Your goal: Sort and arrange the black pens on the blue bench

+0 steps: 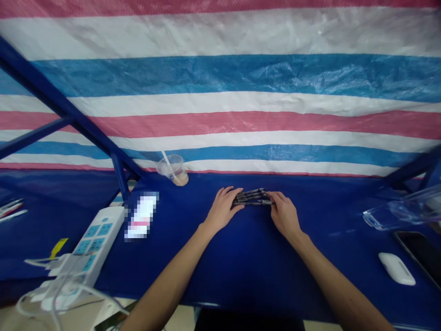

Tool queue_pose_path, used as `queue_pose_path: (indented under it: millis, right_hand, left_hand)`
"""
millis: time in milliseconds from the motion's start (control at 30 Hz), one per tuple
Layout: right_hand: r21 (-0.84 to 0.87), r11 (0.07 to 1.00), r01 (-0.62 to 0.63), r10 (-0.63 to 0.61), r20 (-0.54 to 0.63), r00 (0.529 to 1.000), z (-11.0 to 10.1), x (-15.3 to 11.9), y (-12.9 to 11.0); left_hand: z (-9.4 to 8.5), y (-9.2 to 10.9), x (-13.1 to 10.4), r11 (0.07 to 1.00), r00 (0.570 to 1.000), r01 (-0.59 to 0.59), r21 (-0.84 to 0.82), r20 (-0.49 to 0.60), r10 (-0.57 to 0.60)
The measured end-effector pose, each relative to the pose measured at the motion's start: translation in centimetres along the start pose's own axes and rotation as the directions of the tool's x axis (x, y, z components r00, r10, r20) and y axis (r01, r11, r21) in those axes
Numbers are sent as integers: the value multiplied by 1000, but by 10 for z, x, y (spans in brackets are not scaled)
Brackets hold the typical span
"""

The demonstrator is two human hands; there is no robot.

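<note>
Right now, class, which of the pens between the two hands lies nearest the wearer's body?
The bunch's lowest pen in the picture, stretching between left hand and right hand; the other pens lie beyond it, toward the striped sheet.

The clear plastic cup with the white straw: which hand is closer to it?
The left hand: it sits right of the cup, at one end of the slim dark pens; the right hand is farther right, at their other end.

the single head-worn view looks from near above the tabletop (241,271), forward and down along both forearms (172,278) to the left hand (222,209) and right hand (285,215), facing a striped sheet (241,73) across its upper half.
</note>
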State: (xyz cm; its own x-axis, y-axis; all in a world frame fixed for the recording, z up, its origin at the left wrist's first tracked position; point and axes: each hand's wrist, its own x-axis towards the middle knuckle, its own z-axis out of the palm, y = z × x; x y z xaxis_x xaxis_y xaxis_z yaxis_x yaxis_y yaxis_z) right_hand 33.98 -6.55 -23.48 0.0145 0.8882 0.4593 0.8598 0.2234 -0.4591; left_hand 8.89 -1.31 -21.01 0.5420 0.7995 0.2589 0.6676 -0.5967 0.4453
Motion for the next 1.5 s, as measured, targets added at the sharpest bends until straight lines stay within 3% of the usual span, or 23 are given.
queue_pose_path:
  millis: [100,433,633,1200,1500]
  right_hand:
    - [-26,1000,-15,14,-30,999,1,1,3]
    - [3,999,40,-40,73,997,3,-2,-8]
    - [61,998,-1,2,-22,1000,1,0,0]
    - [132,988,79,-90,78,993,0,-1,-3]
    - [295,955,-27,3,83,997,-7,-4,-7]
  left_hand:
    - [0,0,0,1000,1000,0,3,11,0]
    - [-1,4,-1,1000,1000,10,13,6,-10]
    - [-3,4,-1,1000,1000,24,-3,11,-24]
    - [-3,-1,-5,990,994,-75,-123,74,84]
    - [4,5,1,987,985,-134,-87,102,142]
